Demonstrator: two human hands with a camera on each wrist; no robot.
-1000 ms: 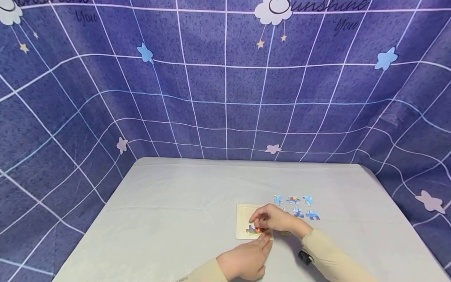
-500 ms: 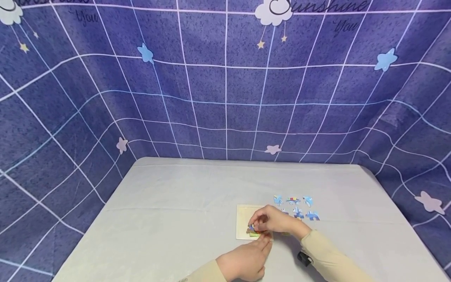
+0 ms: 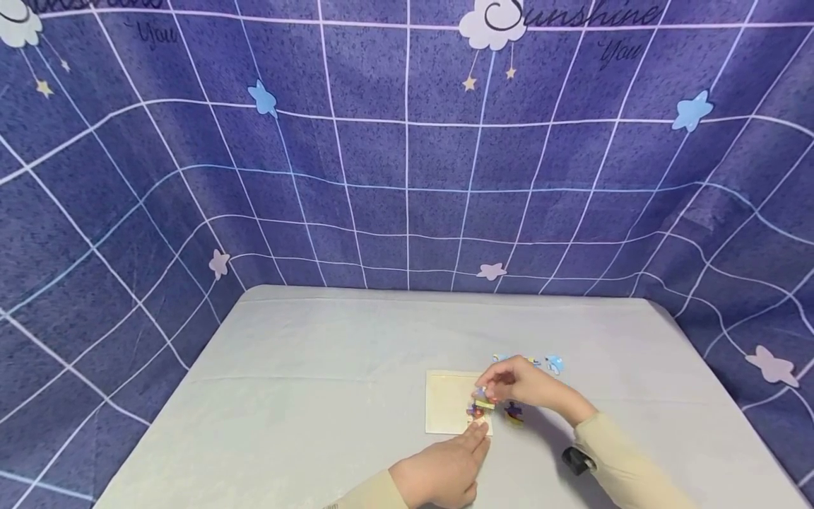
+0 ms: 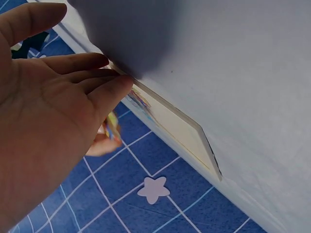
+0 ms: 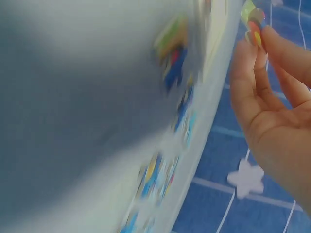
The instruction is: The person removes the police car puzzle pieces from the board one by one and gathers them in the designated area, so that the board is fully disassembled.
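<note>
My right hand pinches a jigsaw piece between thumb and fingers, raised over the right side of a cream puzzle tray. In the right wrist view that jigsaw piece shows green, red and yellow, tilted at the fingertips. My left hand lies at the tray's near right corner with its fingers straight, touching another jigsaw piece set in that corner. The left wrist view has the left hand extended along the rim of the tray.
A loose jigsaw piece lies just right of the tray. More pieces, such as a light blue one, lie farther back, partly hidden by the right hand. A blue gridded curtain stands behind the pale table.
My right hand has lifted the jigsaw piece off the tray floor and moved it right and back, uncovering the corner piece and the loose one beside the tray. The left hand stays put.
</note>
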